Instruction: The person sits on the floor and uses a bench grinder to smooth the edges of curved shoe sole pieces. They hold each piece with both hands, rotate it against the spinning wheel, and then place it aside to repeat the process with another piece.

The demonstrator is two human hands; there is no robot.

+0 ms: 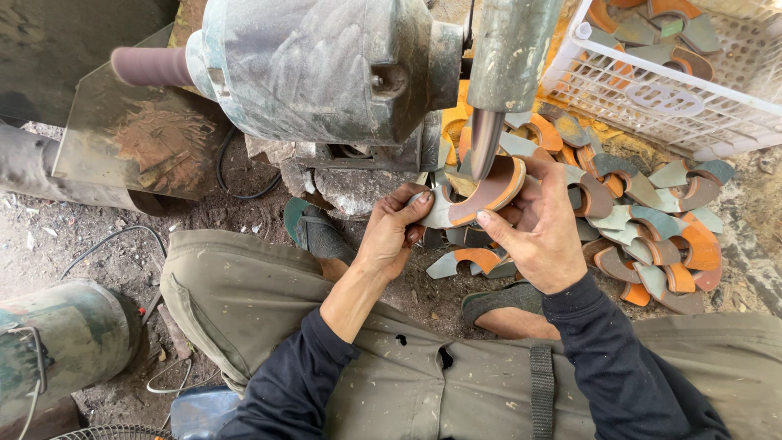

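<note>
Above the person's lap, the left hand (389,236) and right hand (538,232) both clamp a curved orange-and-grey piece (481,191), held between them with fingers pinching its ends. Its inner curve meets the tapered sanding spindle (485,138) above. Beyond lie a heap of similar pieces (652,236) and a white basket (652,98)

Grinder housing (318,65) and its spindle (486,143) block passage from above; piled curved pieces (652,236) crowd the right; bare ground (81,236) lies open at left.
</note>
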